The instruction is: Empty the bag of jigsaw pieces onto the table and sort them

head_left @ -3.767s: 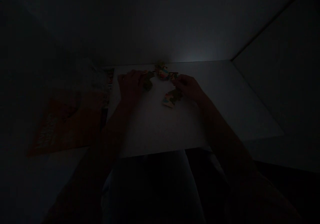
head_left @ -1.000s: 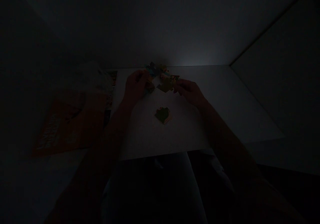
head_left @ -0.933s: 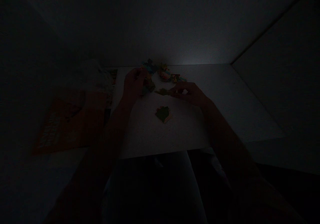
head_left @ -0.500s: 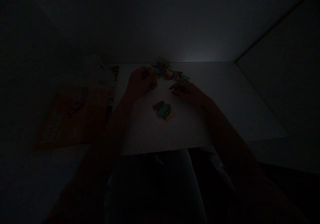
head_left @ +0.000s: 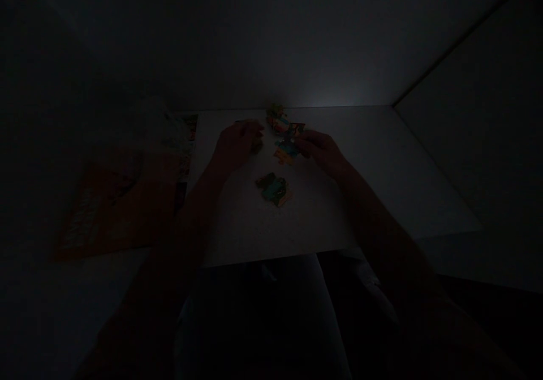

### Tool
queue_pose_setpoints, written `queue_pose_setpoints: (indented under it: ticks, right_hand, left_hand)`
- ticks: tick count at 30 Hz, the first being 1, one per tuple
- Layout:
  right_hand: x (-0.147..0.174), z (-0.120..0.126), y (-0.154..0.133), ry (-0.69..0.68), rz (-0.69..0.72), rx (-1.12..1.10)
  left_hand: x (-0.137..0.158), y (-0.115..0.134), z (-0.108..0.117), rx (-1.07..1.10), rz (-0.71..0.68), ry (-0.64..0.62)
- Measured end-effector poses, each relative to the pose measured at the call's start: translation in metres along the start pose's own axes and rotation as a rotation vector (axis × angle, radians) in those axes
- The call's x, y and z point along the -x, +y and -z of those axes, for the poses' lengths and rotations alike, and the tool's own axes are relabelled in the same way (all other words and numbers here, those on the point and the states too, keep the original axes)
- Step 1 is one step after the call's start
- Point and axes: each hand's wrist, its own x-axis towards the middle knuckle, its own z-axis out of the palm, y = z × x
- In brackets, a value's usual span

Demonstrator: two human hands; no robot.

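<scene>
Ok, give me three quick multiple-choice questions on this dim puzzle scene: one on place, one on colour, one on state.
1. Where does the joined cluster of pieces lie?
A. nearer the viewer than both hands
B. on the orange sheet
C. against the back wall

2. What colour is the flat sheet to the left of the white board?
A. blue
B. orange
C. white

3. What is the right hand doing?
A. resting flat, empty
B. pinching a puzzle piece
C. hanging off the board

Answers: A, it sits below the hands; B, orange shows; B, fingertips meet the piece.
</scene>
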Motion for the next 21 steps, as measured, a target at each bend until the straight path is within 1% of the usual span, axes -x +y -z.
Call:
queue_pose_setpoints:
  ticks: [1,2,3,4,6,8,9,11,13,15,18,21]
  right_hand:
    - [0.001,0.001,-0.001,-0.023,-0.009,0.001]
    - [0.002,0.001,-0.001,-0.064,-0.017,0.011]
    - [0.003,0.001,-0.001,-0.11,-0.022,0.034]
    - [0.004,0.001,0.0,-0.148,-0.026,0.071]
    - [0.005,0.001,0.003,-0.164,-0.03,0.159]
    - [0.004,0.003,0.01,-0.089,-0.026,0.236]
    - [0.003,0.005,0.014,-0.036,-0.025,0.274]
    - [0.001,0.011,0.024,0.081,-0.025,0.362]
    - [-0.002,0.019,0.033,0.198,-0.036,0.48]
    - [-0.003,0.025,0.041,0.277,-0.075,0.607]
    - [-0.003,0.028,0.048,0.316,-0.187,0.772]
    - [-0.003,0.027,0.051,0.314,-0.263,0.842]
  left_hand:
    - [-0.001,-0.003,0.004,-0.077,0.0,0.062]
    - [-0.001,-0.006,0.008,-0.174,0.01,0.097]
    - [-0.001,-0.008,0.011,-0.282,0.036,0.099]
    - [0.0,-0.01,0.015,-0.39,0.071,0.068]
    - [0.004,-0.011,0.02,-0.579,0.136,-0.065]
    - [0.008,-0.012,0.023,-0.69,0.162,-0.187]
    - [0.009,-0.013,0.024,-0.714,0.158,-0.215]
    - [0.008,-0.018,0.024,-0.706,0.148,-0.21]
    - [0.006,-0.025,0.023,-0.642,0.129,-0.165]
    - [0.003,-0.032,0.022,-0.568,0.109,-0.116]
    - [0.002,-0.037,0.019,-0.484,0.088,-0.055]
    - [0.002,-0.038,0.019,-0.388,0.065,0.025]
